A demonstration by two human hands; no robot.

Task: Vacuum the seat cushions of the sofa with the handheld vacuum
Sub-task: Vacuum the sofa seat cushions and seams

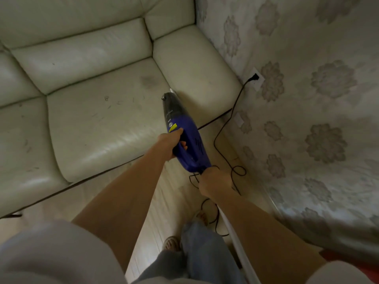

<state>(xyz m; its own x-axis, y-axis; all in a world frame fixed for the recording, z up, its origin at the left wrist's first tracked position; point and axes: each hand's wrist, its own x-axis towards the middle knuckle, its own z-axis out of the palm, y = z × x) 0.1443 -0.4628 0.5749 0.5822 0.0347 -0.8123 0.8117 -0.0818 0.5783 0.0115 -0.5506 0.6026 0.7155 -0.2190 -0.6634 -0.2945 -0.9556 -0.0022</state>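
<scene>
Now my left hand (171,145) grips the handle of the blue handheld vacuum (185,138), its nozzle down at the right edge of the seat cushion (106,128), beside the armrest. My right hand (215,182) pinches the cord (224,128) just behind it. Next, I judge, comes sweeping left across the scuffed cushion. Lettering on the dust cup is too blurred to read.

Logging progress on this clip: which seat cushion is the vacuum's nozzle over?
The rightmost seat cushion, beside the armrest. The handheld vacuum points at its right edge; the seat cushion further left has nothing near it.
</scene>
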